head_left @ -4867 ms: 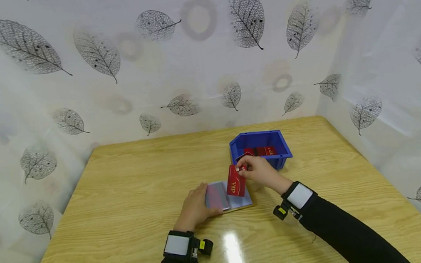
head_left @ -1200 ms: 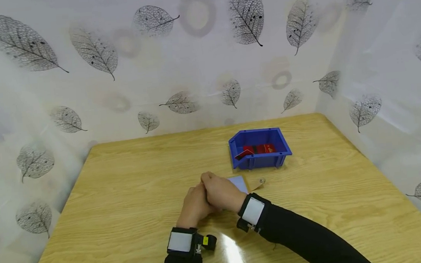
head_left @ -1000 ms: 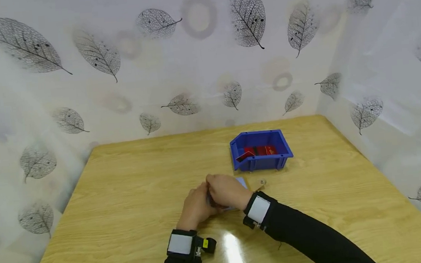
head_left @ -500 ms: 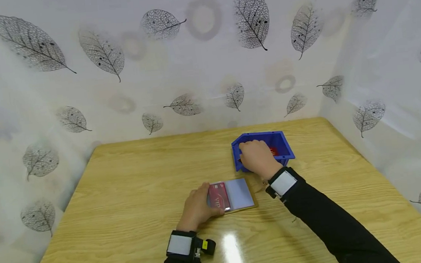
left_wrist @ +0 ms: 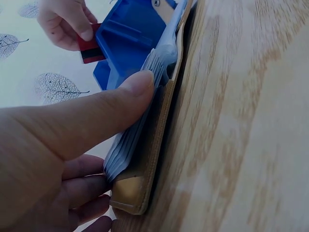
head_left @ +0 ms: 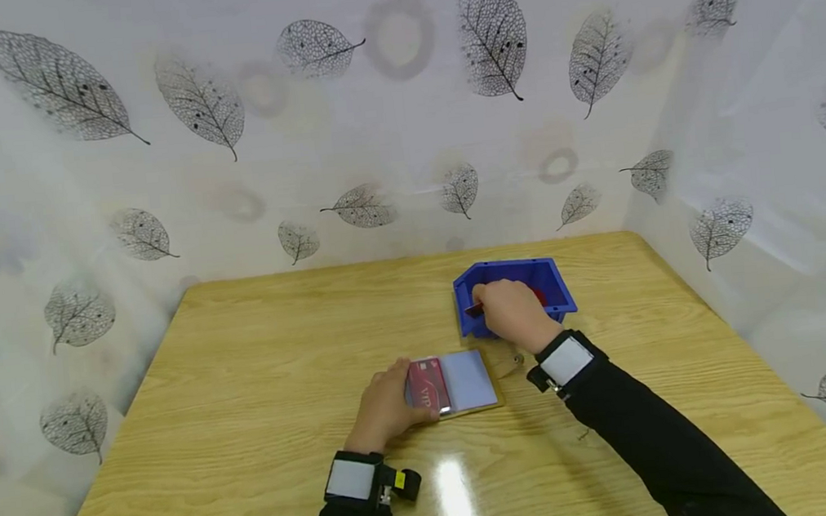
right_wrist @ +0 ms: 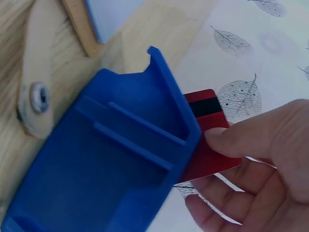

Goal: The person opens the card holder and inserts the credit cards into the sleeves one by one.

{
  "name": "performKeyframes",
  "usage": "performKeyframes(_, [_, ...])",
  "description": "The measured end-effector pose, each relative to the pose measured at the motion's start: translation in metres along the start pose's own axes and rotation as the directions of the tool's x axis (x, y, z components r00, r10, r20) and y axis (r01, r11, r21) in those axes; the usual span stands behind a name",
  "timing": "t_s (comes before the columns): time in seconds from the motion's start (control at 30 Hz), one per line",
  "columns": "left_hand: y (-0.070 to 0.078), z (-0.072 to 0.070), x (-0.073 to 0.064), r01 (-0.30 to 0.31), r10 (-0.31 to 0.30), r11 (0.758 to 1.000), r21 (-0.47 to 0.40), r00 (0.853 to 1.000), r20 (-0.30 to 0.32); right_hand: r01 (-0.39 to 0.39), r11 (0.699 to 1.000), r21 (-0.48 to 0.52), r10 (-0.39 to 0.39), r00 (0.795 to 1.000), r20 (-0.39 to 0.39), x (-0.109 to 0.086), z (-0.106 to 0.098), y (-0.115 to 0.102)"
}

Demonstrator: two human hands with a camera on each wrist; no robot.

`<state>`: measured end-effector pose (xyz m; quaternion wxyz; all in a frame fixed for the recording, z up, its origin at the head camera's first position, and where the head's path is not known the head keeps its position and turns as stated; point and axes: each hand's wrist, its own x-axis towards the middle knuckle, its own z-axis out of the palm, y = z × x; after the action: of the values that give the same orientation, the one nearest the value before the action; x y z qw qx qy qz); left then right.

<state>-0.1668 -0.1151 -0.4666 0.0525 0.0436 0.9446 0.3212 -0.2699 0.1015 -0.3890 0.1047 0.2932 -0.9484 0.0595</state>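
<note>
In the head view my left hand (head_left: 384, 404) holds the left side of an opened card holder (head_left: 471, 380) on the table. Its thumb presses the stacked clear sleeves (left_wrist: 126, 145), the fingers behind their far edge. A red VIP card (head_left: 427, 384) shows through the top left sleeve; the right page is a plain pale sleeve. At the blue bin (head_left: 510, 267), my right hand (head_left: 515, 313) pinches another red card (right_wrist: 205, 157) with a black stripe between thumb and fingers. In the right wrist view that card overlaps the bin's edge.
More red cards (head_left: 540, 296) lie inside the bin, mostly hidden by the right hand. The holder's tan strap with a metal snap (right_wrist: 39, 98) sticks out toward the bin. A leaf-patterned sheet (head_left: 372, 130) hangs behind the wooden table (head_left: 246, 371).
My right hand first carried a VIP card over the holder, then worked against the left hand there. That card now shows in the sleeve. The right hand has moved to the bin and grips another card.
</note>
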Motion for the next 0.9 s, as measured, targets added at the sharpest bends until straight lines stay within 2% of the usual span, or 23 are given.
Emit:
performKeyframes(0.2, [0.0, -0.001, 0.003, 0.008, -0.008, 1.0, -0.015, 1.0, 0.006, 0.033, 0.999, 0.035, -0.03, 0.995, -0.095, -0.002, -0.02, -0.008])
performKeyframes(0.3, [-0.001, -0.003, 0.005, 0.007, -0.007, 1.0, -0.024, 1.0, 0.019, 0.035, 0.99, 0.134, -0.018, 0.991, -0.131, -0.006, -0.032, -0.013])
performKeyframes(0.4, [0.003, -0.008, 0.004, 0.005, -0.003, 0.998, -0.058, 1.0, 0.026, 0.032, 0.961, 0.275, 0.006, 0.991, -0.135, -0.011, -0.039, -0.018])
performKeyframes(0.47, [0.008, -0.011, 0.003, -0.019, 0.017, 0.995, -0.099, 1.0, -0.025, 0.031, 0.932, 0.36, 0.014, 0.992, -0.124, -0.016, -0.04, -0.02])
performKeyframes(0.53, [0.015, -0.013, 0.001, -0.066, 0.047, 0.983, -0.173, 0.992, -0.115, 0.026, 0.895, 0.445, 0.016, 0.996, -0.091, -0.021, -0.039, -0.023])
performKeyframes(0.6, [0.022, -0.013, -0.002, -0.137, 0.08, 0.954, -0.266, 0.974, -0.213, 0.008, 0.852, 0.523, 0.018, 0.999, -0.044, -0.027, -0.035, -0.027])
performKeyframes(0.67, [0.03, -0.013, -0.005, -0.206, 0.103, 0.914, -0.349, 0.951, -0.292, -0.022, 0.801, 0.598, 0.019, 1.0, 0.012, -0.032, -0.032, -0.031])
performKeyframes(0.77, [0.04, -0.014, -0.01, -0.258, 0.112, 0.879, -0.401, 0.929, -0.353, -0.055, 0.742, 0.669, 0.019, 0.998, 0.061, -0.037, -0.026, -0.034])
performKeyframes(0.83, [0.045, -0.016, -0.012, -0.267, 0.114, 0.885, -0.381, 0.918, -0.379, -0.058, 0.718, 0.693, 0.016, 0.998, 0.067, -0.039, -0.023, -0.035])
performKeyframes(0.9, [0.048, -0.017, -0.013, -0.265, 0.114, 0.897, -0.355, 0.913, -0.393, -0.06, 0.712, 0.7, 0.011, 0.997, 0.075, -0.04, -0.021, -0.034])
